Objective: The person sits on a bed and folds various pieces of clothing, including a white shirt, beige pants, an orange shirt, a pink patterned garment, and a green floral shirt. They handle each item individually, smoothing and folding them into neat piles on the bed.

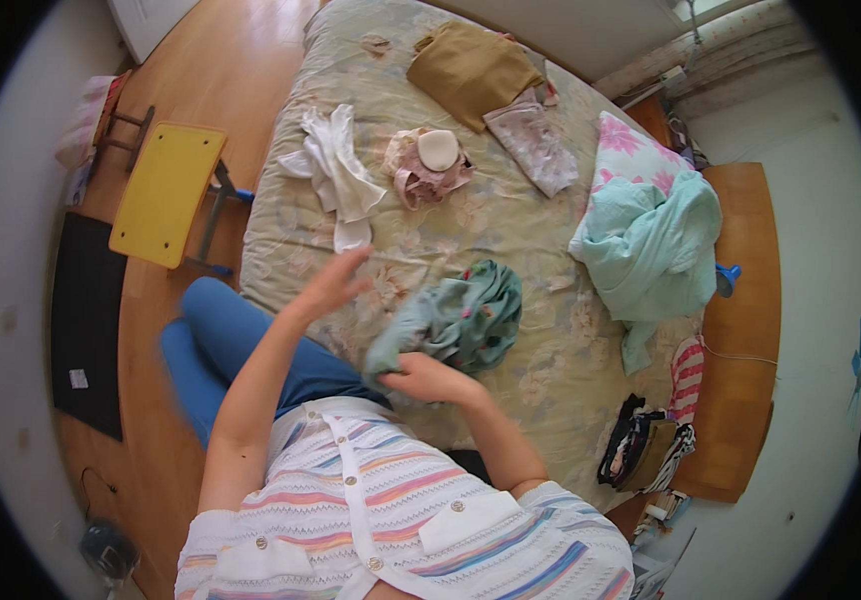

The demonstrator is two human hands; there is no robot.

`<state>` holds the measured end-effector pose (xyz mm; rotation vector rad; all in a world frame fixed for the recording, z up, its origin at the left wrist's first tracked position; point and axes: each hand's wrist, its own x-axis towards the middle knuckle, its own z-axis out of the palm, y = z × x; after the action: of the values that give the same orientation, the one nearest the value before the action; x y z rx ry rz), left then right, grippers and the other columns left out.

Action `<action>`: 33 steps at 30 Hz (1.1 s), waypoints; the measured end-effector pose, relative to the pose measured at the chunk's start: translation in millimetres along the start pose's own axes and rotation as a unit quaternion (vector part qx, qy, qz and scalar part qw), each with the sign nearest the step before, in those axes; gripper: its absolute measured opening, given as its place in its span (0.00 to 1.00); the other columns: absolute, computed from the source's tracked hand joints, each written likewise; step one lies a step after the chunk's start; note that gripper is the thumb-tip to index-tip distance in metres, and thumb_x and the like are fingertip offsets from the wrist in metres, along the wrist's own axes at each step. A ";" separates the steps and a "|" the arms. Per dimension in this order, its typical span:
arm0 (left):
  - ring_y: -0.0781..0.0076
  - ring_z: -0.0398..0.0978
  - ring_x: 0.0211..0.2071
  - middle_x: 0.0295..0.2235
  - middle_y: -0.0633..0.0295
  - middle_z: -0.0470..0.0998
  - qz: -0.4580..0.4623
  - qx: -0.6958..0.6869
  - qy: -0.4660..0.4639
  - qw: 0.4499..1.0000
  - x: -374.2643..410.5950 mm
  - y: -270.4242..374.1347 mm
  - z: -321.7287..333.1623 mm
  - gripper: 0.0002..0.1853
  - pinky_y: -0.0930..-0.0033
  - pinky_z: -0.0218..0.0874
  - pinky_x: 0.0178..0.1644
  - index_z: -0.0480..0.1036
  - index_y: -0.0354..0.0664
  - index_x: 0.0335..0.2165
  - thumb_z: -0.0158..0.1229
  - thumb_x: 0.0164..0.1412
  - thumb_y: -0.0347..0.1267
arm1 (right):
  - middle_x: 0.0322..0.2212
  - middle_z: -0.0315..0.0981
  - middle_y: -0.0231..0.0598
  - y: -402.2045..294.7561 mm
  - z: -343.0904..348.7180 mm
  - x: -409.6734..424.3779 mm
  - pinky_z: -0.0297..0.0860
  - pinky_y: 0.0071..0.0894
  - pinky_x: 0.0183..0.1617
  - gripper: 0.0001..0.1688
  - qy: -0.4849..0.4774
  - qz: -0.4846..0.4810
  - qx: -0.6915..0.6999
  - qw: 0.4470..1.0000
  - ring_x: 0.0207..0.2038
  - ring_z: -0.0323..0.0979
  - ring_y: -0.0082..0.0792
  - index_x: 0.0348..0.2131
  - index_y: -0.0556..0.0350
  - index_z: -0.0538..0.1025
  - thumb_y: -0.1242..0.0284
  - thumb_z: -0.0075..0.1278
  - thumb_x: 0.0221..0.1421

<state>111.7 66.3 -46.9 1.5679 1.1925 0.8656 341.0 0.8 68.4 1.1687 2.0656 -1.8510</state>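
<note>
A crumpled green garment (475, 319) with a small red floral print lies on the bed just in front of me. My right hand (430, 377) grips its near edge, pulled up towards my waist. Raised over the bed's left side, my left hand (333, 281) has its fingers apart and holds nothing. Just beyond those fingertips lies a white garment (333, 169), loosely spread. To its right sits a bunched pink lace bra (430, 169) with a pale cup pad on top.
A folded tan garment (472, 71) and pale lace cloth (532, 142) lie farther back. Mint cloth (648, 240) covers part of a floral pillow (622, 142) near the wooden headboard (742, 330). Folded clothes (640, 446) stand at right. A yellow folding table (168, 195) stands on the floor.
</note>
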 end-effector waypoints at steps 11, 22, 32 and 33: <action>0.73 0.71 0.41 0.40 0.61 0.75 -0.064 -0.029 0.093 0.993 -155.4 17.9 -48.0 0.16 0.72 0.62 0.49 0.71 0.37 0.41 0.48 0.53 0.17 | 0.42 0.66 0.57 -103.0 72.9 23.3 0.65 0.43 0.51 0.28 -0.175 -0.290 -0.020 0.941 0.45 0.67 0.55 0.47 0.65 0.68 0.64 0.55 0.53; 0.70 0.66 0.54 0.52 0.57 0.69 -0.111 -0.260 0.556 0.782 -206.2 -13.2 -93.0 0.21 0.70 0.56 0.59 0.65 0.35 0.53 0.50 0.60 0.20 | 0.46 0.67 0.49 -100.8 75.9 21.7 0.66 0.41 0.52 0.28 -0.081 -0.188 -0.126 0.971 0.48 0.68 0.51 0.55 0.53 0.68 0.61 0.52 0.58; 0.58 0.62 0.58 0.51 0.57 0.71 -0.019 0.326 0.214 0.920 -192.3 57.9 -81.9 0.28 0.55 0.48 0.63 0.69 0.43 0.52 0.61 0.49 0.25 | 0.31 0.76 0.43 -89.2 101.0 67.0 0.70 0.38 0.35 0.09 -0.039 -0.230 -0.011 0.972 0.30 0.75 0.44 0.37 0.52 0.74 0.68 0.47 0.61; 0.59 0.61 0.58 0.51 0.60 0.71 -0.036 0.374 0.190 0.907 -194.6 50.7 -73.6 0.31 0.49 0.45 0.63 0.68 0.44 0.53 0.63 0.48 0.26 | 0.30 0.75 0.43 -86.7 92.4 79.6 0.70 0.39 0.35 0.07 0.057 -0.221 -0.025 0.973 0.31 0.75 0.46 0.36 0.53 0.73 0.69 0.49 0.59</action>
<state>5.6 -105.2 25.3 1.9813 2.0211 0.7148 197.5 -41.2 69.8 0.8712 2.5916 -1.9242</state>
